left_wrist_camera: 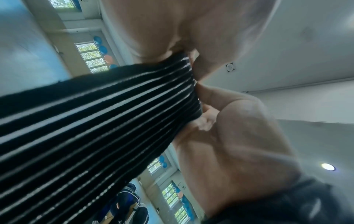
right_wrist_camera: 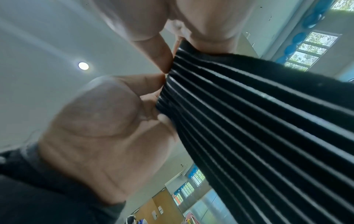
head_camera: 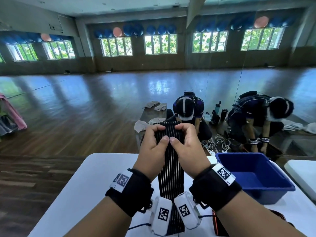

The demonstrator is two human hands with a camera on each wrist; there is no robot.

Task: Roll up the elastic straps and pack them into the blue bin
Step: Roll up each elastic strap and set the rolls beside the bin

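A: Two hands grip one strap. Your left hand [head_camera: 154, 149] and right hand [head_camera: 185, 148] each pinch the top end of the black elastic strap [head_camera: 171, 177], thumbs in front, fingers curled behind.

B: Where does the strap lie?

A: It is lifted over the white table [head_camera: 82, 194], hanging down between your wrists.

B: And the container?

A: The blue bin [head_camera: 280, 189] stands on the table to your right, near the strap. Its visible floor is bare blue plastic.

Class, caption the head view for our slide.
Both hands pinch a black white-striped elastic strap beside an empty blue plastic bin.
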